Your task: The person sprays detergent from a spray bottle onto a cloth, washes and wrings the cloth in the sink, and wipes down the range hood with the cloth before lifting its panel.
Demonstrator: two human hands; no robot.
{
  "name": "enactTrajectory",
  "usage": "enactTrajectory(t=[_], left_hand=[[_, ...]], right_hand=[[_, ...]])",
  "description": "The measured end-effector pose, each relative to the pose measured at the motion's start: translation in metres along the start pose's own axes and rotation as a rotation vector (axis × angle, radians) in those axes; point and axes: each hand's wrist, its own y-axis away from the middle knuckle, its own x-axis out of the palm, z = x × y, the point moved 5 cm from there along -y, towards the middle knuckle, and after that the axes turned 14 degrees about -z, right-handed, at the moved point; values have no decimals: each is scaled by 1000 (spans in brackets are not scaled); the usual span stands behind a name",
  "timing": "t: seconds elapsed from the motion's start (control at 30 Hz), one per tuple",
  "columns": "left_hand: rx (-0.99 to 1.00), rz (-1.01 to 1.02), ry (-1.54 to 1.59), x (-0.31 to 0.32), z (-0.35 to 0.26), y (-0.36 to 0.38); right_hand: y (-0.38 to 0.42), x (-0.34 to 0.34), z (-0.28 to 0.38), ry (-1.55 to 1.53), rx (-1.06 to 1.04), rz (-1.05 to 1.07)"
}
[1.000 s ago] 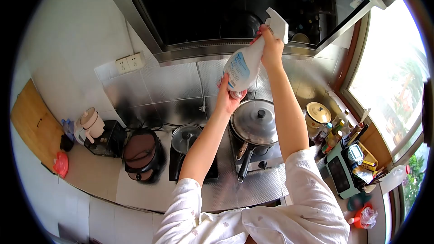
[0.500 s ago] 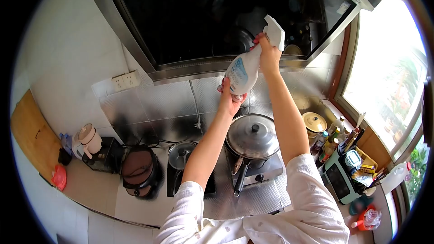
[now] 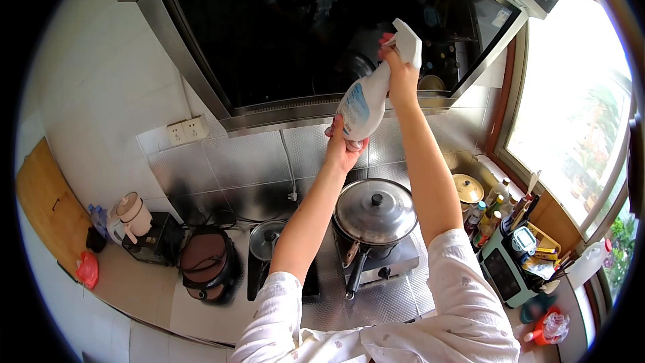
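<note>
A white spray bottle (image 3: 363,109) with a blue label is held up, tilted, in front of the dark glass range hood (image 3: 289,40). My left hand (image 3: 344,151) is closed around the bottle's base from below. Higher up, my right hand (image 3: 401,79) grips the neck under the white spray head, its fingers by the trigger. The nozzle end points up toward the hood's glass. Under my arms, a lidded pan (image 3: 376,212) sits on a gas stove (image 3: 396,265), with its black handle toward me.
A smaller lidded pot (image 3: 267,238) and a brown-lidded electric cooker (image 3: 207,259) stand left of the stove. Several bottles (image 3: 487,225), a gold-lidded pot (image 3: 468,189) and a pale green utensil holder (image 3: 507,269) crowd the right by the window. A wall socket (image 3: 188,131) is at left.
The view has shifted slightly, so the stove and counter items sit a little lower. My right fingers have moved slightly at the trigger. Both hands keep hold of the spray bottle.
</note>
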Motion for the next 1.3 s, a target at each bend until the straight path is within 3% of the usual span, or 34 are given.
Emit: enactTrajectory(t=[0.1, 0.27, 0.37, 0.7, 0.77, 0.97, 1.17, 1.3], left_hand=[[-36, 34, 3, 2, 5, 0], [38, 33, 17, 8, -2, 8], [16, 50, 16, 10, -4, 3], [6, 31, 17, 12, -7, 6], [-18, 28, 15, 13, -4, 6], [21, -2, 32, 14, -8, 10], [-58, 0, 19, 12, -3, 8], [-50, 32, 17, 12, -1, 8]], right_hand=[[-3, 3, 0, 9, -43, 13], [-3, 0, 2, 195, 79, -19], [-8, 5, 1, 42, -27, -9], [-7, 12, 3, 55, 45, 10], [-11, 16, 4, 51, -65, 23], [-6, 13, 2, 90, 78, 44], [-7, 26, 7, -65, 13, 195], [-7, 21, 3, 56, 33, 172]])
